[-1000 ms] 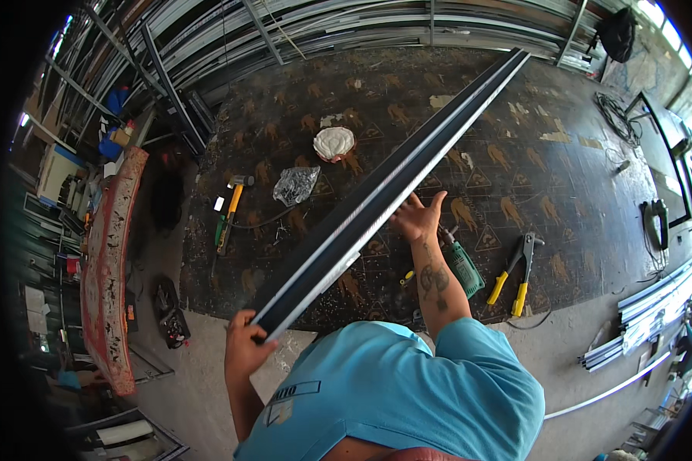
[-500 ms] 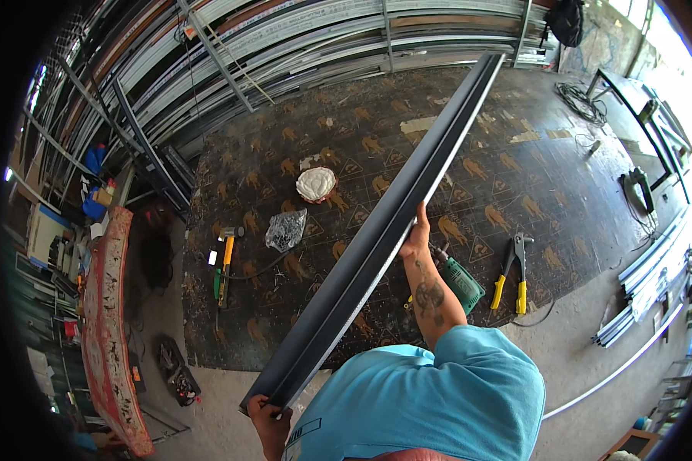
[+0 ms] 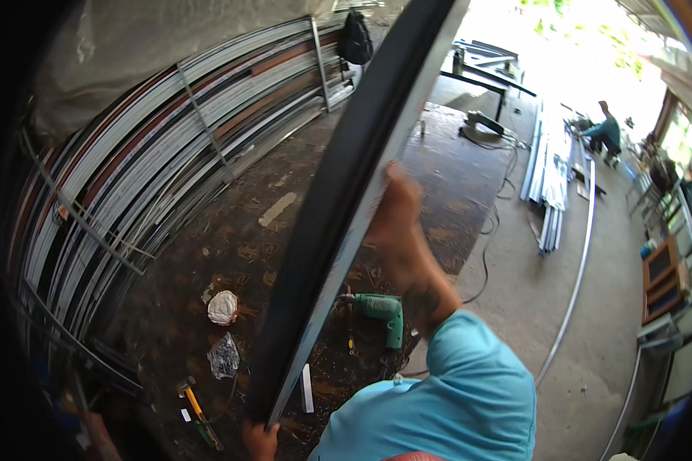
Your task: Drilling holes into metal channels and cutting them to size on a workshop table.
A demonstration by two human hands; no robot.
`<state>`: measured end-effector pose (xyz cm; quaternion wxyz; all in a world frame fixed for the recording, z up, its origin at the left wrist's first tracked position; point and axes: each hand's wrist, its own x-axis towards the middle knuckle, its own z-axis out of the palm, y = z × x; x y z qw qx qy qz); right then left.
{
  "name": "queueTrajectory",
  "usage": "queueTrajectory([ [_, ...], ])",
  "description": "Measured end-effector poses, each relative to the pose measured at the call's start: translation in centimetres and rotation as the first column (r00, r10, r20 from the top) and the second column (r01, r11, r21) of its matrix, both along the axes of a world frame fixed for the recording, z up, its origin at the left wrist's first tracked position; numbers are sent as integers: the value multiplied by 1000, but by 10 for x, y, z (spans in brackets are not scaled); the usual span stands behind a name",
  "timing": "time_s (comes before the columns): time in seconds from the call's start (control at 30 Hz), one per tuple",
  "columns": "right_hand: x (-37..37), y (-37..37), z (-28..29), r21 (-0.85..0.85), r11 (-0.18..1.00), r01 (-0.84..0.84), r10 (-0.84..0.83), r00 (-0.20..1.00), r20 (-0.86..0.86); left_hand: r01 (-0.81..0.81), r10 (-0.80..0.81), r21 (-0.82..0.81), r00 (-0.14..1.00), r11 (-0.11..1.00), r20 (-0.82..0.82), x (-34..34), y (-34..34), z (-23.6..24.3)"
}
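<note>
A long dark metal profile (image 3: 338, 207) runs steeply from the lower middle of the view up to the top edge. My left hand (image 3: 260, 439) grips its near end at the bottom of the picture. My right hand (image 3: 396, 211) holds its right edge about halfway up, arm stretched out. The profile is lifted off the dark patterned mat (image 3: 246, 253) on the floor.
On the mat lie a green power drill (image 3: 380, 311), a white rag (image 3: 223, 307), a clear plastic bag (image 3: 224, 357) and a yellow-handled tool (image 3: 196, 407). Racks of long metal profiles (image 3: 146, 169) fill the left. More profiles (image 3: 550, 177) lie at right, where another person (image 3: 603, 131) crouches.
The profile has swung from a shallow slant to a steep one, its far end rising. My head has turned right, and both hands have kept their hold.
</note>
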<state>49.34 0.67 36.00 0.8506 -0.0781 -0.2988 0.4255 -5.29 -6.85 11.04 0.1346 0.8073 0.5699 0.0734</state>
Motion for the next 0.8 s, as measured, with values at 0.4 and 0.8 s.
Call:
queueTrajectory([
  [0.4, 84, -239, 69, 282, 780, 558, -589, 808, 32, 431, -484, 228, 825, 873, 291, 150, 145, 36],
  [0.8, 24, -204, 91, 163, 522, 837, -847, 486, 216, 430, -596, 459, 738, 777, 316, 227, 116, 212],
])
